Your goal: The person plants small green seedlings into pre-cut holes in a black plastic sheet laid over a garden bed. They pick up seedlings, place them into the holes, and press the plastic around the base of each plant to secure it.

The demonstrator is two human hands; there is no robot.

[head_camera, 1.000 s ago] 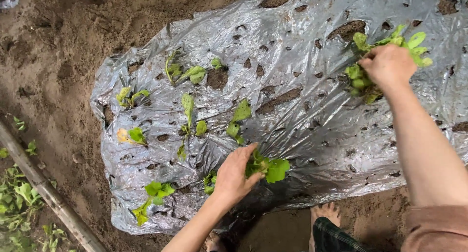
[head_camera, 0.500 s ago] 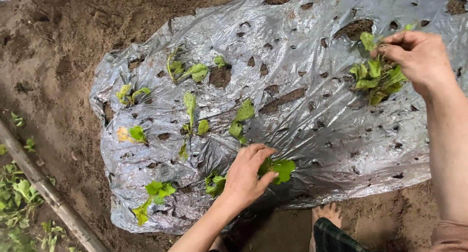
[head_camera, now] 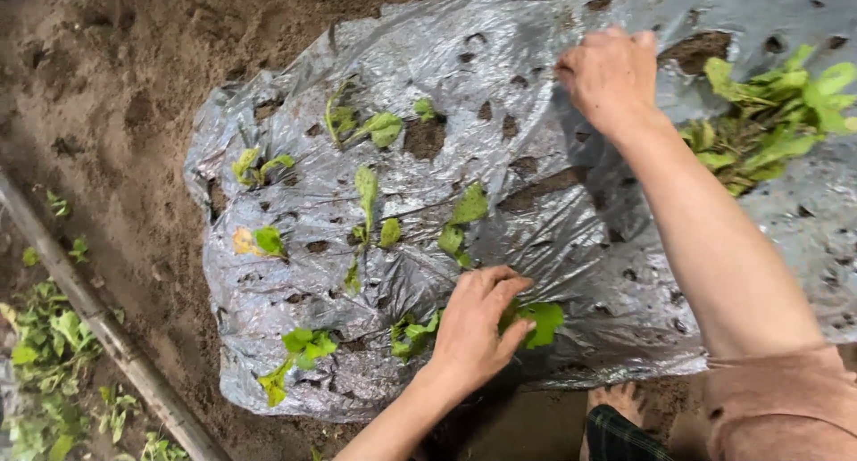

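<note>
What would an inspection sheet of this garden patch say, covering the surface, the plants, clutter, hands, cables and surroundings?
Surface: silver plastic sheet, crinkled, with torn holes showing soil, spread over a raised bed.
Job's things: seedling at the left hand; loose bundle of seedlings lying on the sheet; small planted seedlings standing in other holes.
Clutter: nothing seen.
Hands: left hand pressed on the sheet, fingers against the seedling; right hand knuckles up on the sheet, holding nothing visible.
Cables: nothing seen.
Surroundings: bare brown soil, a pole lying slantwise, weeds beyond it, a bare foot at the bed's edge.
</note>
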